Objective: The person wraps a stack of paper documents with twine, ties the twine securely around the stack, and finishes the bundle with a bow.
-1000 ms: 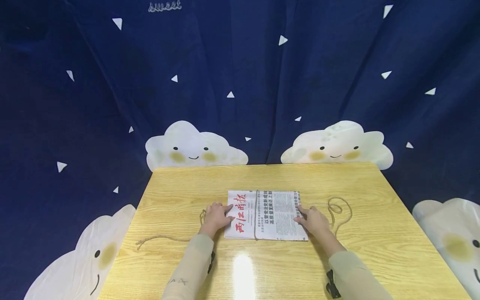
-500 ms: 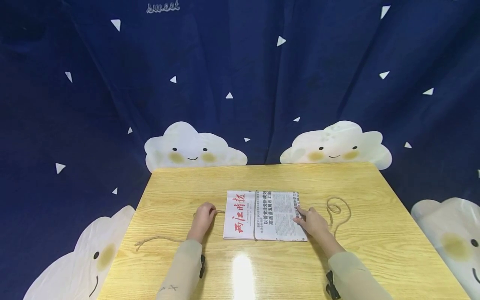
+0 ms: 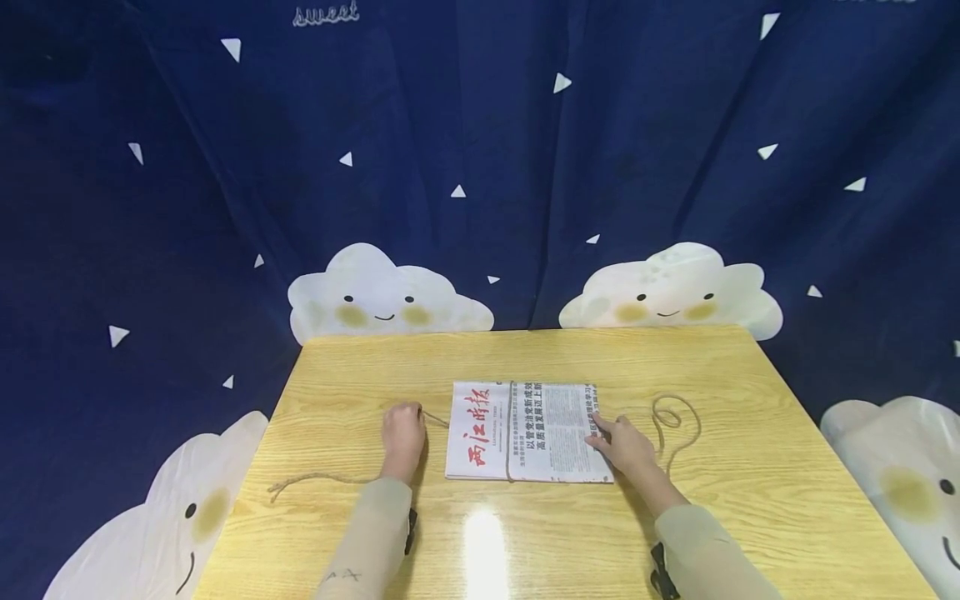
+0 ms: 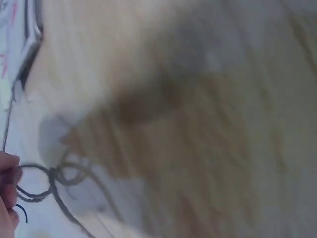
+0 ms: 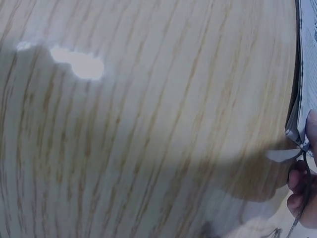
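A folded newspaper stack (image 3: pixel 566 433) lies flat on the table in the head view, with a brown twine (image 3: pixel 508 433) running across its middle. Left of it, my left hand (image 3: pixel 403 442) grips the twine, and a taut length stretches from the fingers to the stack's left edge. In the left wrist view, loose loops of twine (image 4: pixel 52 181) hang beside the fingertips (image 4: pixel 7 186). My right hand (image 3: pixel 628 446) holds the stack's right edge. Its thumb lies on top in the right wrist view, and the twine (image 5: pixel 306 183) passes over the curled fingers.
Everything rests on a wooden table (image 3: pixel 600 542). A free twine end (image 3: pixel 315 477) trails to the left, and more twine (image 3: pixel 697 425) lies looped at the right. Behind the table's far edge hangs a dark blue curtain (image 3: pixel 420 108) with cloud prints.
My left hand has let go of the newspaper stack's left side, moved left and taken the twine, drawing it taut. The right hand stays at the right edge.
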`<state>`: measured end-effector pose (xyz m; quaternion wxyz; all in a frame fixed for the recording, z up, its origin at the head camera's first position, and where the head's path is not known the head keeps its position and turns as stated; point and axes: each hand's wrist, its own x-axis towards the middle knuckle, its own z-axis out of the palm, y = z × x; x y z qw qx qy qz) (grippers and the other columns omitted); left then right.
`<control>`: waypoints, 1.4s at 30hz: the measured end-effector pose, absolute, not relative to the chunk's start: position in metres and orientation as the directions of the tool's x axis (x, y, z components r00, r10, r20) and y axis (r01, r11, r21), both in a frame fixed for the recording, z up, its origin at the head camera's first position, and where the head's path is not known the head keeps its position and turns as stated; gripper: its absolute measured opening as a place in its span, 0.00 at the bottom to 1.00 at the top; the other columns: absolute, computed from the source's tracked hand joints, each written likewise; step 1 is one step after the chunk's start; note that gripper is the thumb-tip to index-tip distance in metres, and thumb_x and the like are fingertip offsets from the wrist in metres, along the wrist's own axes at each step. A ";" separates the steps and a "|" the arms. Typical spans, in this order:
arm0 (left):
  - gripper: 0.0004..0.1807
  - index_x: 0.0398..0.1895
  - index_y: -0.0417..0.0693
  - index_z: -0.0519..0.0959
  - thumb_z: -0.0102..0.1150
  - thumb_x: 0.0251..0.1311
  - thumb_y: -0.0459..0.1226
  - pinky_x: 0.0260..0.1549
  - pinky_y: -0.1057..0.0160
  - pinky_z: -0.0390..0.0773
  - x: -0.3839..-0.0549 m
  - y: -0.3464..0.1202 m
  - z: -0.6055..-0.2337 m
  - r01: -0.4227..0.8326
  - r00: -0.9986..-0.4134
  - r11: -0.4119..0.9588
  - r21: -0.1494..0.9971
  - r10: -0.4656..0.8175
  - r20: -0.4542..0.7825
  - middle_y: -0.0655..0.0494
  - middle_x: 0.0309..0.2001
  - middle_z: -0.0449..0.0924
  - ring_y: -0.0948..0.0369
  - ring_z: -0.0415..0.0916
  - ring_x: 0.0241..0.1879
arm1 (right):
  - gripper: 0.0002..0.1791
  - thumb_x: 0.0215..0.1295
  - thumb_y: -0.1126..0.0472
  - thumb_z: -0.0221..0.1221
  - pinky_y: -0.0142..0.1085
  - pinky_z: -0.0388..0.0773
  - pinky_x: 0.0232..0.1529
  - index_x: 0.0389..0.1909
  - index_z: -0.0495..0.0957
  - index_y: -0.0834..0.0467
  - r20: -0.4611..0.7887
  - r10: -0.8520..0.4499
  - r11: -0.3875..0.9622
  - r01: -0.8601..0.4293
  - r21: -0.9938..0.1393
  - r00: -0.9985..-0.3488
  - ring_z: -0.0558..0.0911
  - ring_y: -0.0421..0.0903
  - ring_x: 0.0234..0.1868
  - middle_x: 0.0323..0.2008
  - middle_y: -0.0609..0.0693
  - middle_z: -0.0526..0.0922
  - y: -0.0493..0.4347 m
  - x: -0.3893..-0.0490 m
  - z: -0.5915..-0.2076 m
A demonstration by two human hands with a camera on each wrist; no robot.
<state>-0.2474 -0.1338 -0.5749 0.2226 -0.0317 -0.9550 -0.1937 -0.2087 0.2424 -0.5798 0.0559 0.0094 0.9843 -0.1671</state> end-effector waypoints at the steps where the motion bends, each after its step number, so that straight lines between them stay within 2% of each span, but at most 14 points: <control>1: 0.03 0.28 0.36 0.82 0.61 0.48 0.25 0.30 0.56 0.79 -0.249 -0.131 -0.574 0.140 -0.899 0.907 0.398 -0.052 0.434 0.45 0.27 0.82 0.50 0.79 0.29 | 0.33 0.56 0.41 0.57 0.37 0.68 0.19 0.61 0.68 0.50 -0.113 -0.001 0.943 0.036 -0.330 -0.994 0.75 0.54 0.29 0.45 0.66 0.71 0.243 -0.209 -0.580; 3: 0.06 0.30 0.33 0.81 0.57 0.48 0.23 0.31 0.54 0.80 -0.251 -0.125 -0.572 0.130 -0.907 0.859 0.495 -0.098 0.410 0.41 0.31 0.82 0.47 0.80 0.32 | 0.33 0.56 0.41 0.57 0.38 0.69 0.20 0.61 0.68 0.51 -0.112 -0.003 0.943 0.034 -0.331 -0.994 0.76 0.56 0.31 0.47 0.68 0.71 0.243 -0.209 -0.580; 5: 0.10 0.35 0.31 0.80 0.54 0.47 0.23 0.37 0.52 0.79 -0.253 -0.119 -0.570 0.132 -0.916 0.800 0.585 -0.127 0.380 0.39 0.36 0.81 0.45 0.78 0.37 | 0.33 0.56 0.41 0.57 0.38 0.69 0.19 0.61 0.68 0.51 -0.112 -0.005 0.944 0.032 -0.328 -0.994 0.76 0.56 0.32 0.49 0.69 0.70 0.243 -0.208 -0.579; 10: 0.18 0.44 0.31 0.78 0.56 0.44 0.25 0.50 0.48 0.71 -0.254 -0.099 -0.561 0.159 -0.930 0.664 0.731 -0.149 0.337 0.38 0.44 0.76 0.43 0.72 0.47 | 0.33 0.56 0.41 0.57 0.36 0.66 0.18 0.61 0.68 0.50 -0.120 -0.004 0.942 0.037 -0.332 -0.993 0.74 0.52 0.28 0.48 0.67 0.71 0.243 -0.208 -0.579; 18: 0.20 0.47 0.34 0.77 0.55 0.47 0.23 0.54 0.51 0.69 -0.252 -0.064 -0.549 0.258 -0.942 0.447 0.856 -0.079 0.325 0.42 0.49 0.74 0.47 0.68 0.51 | 0.33 0.56 0.41 0.57 0.37 0.67 0.18 0.61 0.68 0.50 -0.121 0.005 0.942 0.045 -0.333 -0.993 0.74 0.52 0.28 0.46 0.65 0.71 0.243 -0.207 -0.580; 20: 0.21 0.49 0.34 0.76 0.55 0.46 0.22 0.56 0.53 0.68 -0.250 -0.054 -0.548 0.285 -0.944 0.410 0.866 -0.037 0.328 0.43 0.50 0.74 0.47 0.68 0.53 | 0.33 0.55 0.41 0.57 0.37 0.68 0.19 0.61 0.68 0.50 -0.121 0.006 0.943 0.046 -0.330 -0.993 0.75 0.54 0.30 0.47 0.66 0.71 0.244 -0.207 -0.580; 23: 0.23 0.51 0.33 0.74 0.53 0.47 0.22 0.53 0.55 0.71 -0.246 -0.038 -0.548 0.300 -0.952 0.378 0.876 0.055 0.303 0.44 0.52 0.72 0.49 0.70 0.53 | 0.33 0.55 0.41 0.57 0.37 0.68 0.19 0.61 0.68 0.50 -0.123 0.009 0.943 0.049 -0.330 -0.992 0.76 0.54 0.31 0.46 0.65 0.72 0.244 -0.208 -0.580; 27: 0.18 0.47 0.34 0.76 0.53 0.50 0.24 0.47 0.57 0.75 -0.238 -0.022 -0.553 0.293 -0.955 0.489 0.822 0.117 0.271 0.47 0.49 0.74 0.52 0.73 0.48 | 0.33 0.56 0.42 0.58 0.36 0.66 0.19 0.61 0.68 0.50 -0.119 0.012 0.938 0.052 -0.342 -0.993 0.72 0.49 0.25 0.41 0.61 0.72 0.243 -0.209 -0.580; 31: 0.13 0.38 0.38 0.80 0.56 0.46 0.23 0.49 0.55 0.72 -0.234 -0.022 -0.566 0.315 -0.932 0.645 0.696 0.071 0.356 0.49 0.44 0.76 0.52 0.73 0.47 | 0.33 0.56 0.42 0.58 0.35 0.65 0.18 0.61 0.68 0.50 -0.112 0.004 0.934 0.043 -0.354 -0.994 0.69 0.47 0.22 0.38 0.60 0.72 0.241 -0.209 -0.579; 33: 0.12 0.34 0.38 0.80 0.57 0.44 0.22 0.49 0.55 0.71 -0.234 -0.028 -0.573 0.367 -0.893 0.682 0.632 0.068 0.444 0.49 0.40 0.77 0.52 0.73 0.45 | 0.33 0.56 0.42 0.58 0.35 0.65 0.18 0.61 0.68 0.51 -0.114 0.002 0.934 0.043 -0.355 -0.993 0.69 0.47 0.22 0.38 0.59 0.72 0.241 -0.209 -0.579; 37: 0.11 0.32 0.38 0.79 0.59 0.42 0.23 0.47 0.54 0.70 -0.234 -0.043 -0.585 0.453 -0.765 0.753 0.478 0.053 0.641 0.49 0.38 0.76 0.52 0.71 0.43 | 0.33 0.56 0.42 0.57 0.36 0.66 0.18 0.61 0.67 0.50 -0.124 0.009 0.937 0.051 -0.345 -0.992 0.71 0.48 0.23 0.40 0.61 0.72 0.242 -0.208 -0.580; 39: 0.14 0.34 0.37 0.77 0.60 0.39 0.24 0.47 0.53 0.67 -0.234 -0.051 -0.588 0.397 -0.747 0.779 0.486 -0.034 0.664 0.48 0.39 0.74 0.51 0.69 0.43 | 0.32 0.57 0.42 0.57 0.37 0.68 0.19 0.62 0.67 0.50 -0.125 0.007 0.937 0.051 -0.345 -0.992 0.73 0.51 0.25 0.44 0.64 0.72 0.243 -0.208 -0.581; 42: 0.20 0.39 0.36 0.72 0.60 0.38 0.26 0.46 0.52 0.64 -0.233 -0.061 -0.590 0.206 -0.811 0.735 0.646 -0.241 0.533 0.46 0.41 0.70 0.50 0.65 0.44 | 0.32 0.57 0.42 0.57 0.39 0.70 0.20 0.62 0.67 0.50 -0.130 0.008 0.940 0.052 -0.338 -0.991 0.76 0.55 0.31 0.49 0.68 0.70 0.243 -0.208 -0.581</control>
